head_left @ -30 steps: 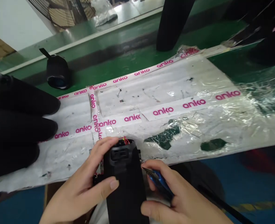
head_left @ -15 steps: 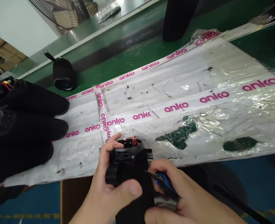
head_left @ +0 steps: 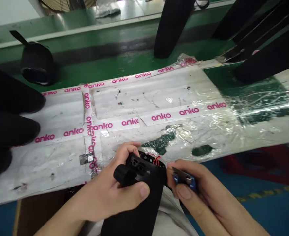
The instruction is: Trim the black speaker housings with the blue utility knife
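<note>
My left hand [head_left: 117, 193] is wrapped around a black, fabric-covered cylindrical speaker [head_left: 136, 213], held tilted at the table's near edge. Its upper end is open, with thin red wires [head_left: 156, 160] showing at the rim. A black strap loop [head_left: 124, 173] stands out beside the ports on its side, by my left hand. In my right hand [head_left: 195, 196] is a blue utility knife [head_left: 187, 180], pinched between thumb and fingers. Its blade lies close to the right side of the open end; whether my fingertips touch the rim I cannot tell.
Several black cylinders [head_left: 14, 88] lie at the left. A small black speaker with a strap [head_left: 37, 62] sits behind them. More dark cylinders [head_left: 171, 29] stand at the back and right. Torn plastic and printed tape cover the table [head_left: 144, 101]. A small black-and-silver label [head_left: 86, 158] lies there.
The view has swung to the right. The speaker's open end has tilted, and my right hand has moved up toward the rim with the knife, its thumb now on the handle.
</note>
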A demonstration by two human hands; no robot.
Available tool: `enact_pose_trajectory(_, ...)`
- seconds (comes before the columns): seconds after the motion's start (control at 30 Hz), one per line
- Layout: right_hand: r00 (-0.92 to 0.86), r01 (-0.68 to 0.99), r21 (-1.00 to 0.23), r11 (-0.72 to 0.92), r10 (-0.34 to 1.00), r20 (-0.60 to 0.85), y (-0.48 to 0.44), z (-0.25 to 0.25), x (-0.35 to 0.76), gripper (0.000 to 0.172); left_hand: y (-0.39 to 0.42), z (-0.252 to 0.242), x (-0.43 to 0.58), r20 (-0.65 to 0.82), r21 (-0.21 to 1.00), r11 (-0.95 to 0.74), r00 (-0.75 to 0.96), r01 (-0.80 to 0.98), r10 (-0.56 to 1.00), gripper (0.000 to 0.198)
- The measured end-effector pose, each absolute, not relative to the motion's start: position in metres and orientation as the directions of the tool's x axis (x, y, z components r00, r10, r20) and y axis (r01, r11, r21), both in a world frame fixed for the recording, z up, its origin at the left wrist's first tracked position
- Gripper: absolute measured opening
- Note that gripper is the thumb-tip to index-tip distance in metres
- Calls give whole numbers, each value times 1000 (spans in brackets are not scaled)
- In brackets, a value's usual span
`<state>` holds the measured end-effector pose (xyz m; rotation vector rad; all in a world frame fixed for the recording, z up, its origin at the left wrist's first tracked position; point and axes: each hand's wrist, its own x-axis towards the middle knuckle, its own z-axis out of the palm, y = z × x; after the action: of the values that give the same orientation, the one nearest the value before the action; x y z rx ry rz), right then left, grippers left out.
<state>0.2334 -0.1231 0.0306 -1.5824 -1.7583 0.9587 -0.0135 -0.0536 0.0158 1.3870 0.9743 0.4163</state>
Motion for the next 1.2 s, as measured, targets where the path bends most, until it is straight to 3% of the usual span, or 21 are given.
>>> enact_pose_trajectory(0.1,-381,740,-537,405,911,161,-113,35,238,29,-55,12,-9,-156,947,-61,616,316,772,52)
enact_pose_trajectory(0.23,-562,766,-250,593,805,189,-102,34,243,39,-58,11,0,-48,983,-70,608,169,793,74)
enact_pose_trajectory(0.33,-618,750,-142,646,761,196,-99,35,250,48,-60,13,7,-31,985,-69,556,158,830,72)
enact_pose_trajectory(0.5,-667,733,-58,678,733,132,-99,44,254,41,-60,19,15,-77,977,-50,563,206,823,72)
enact_pose_trajectory(1.03,-634,752,-111,650,758,154,-100,41,251,45,-60,23,17,-160,958,-14,574,287,803,72)
enact_pose_trajectory(1.13,-540,778,-280,562,827,159,-100,36,252,36,-58,19,3,-105,950,-86,570,299,815,71)
enact_pose_trajectory(1.2,-396,763,-527,374,915,77,-100,30,250,29,-56,18,-10,-77,947,-108,540,303,838,71)
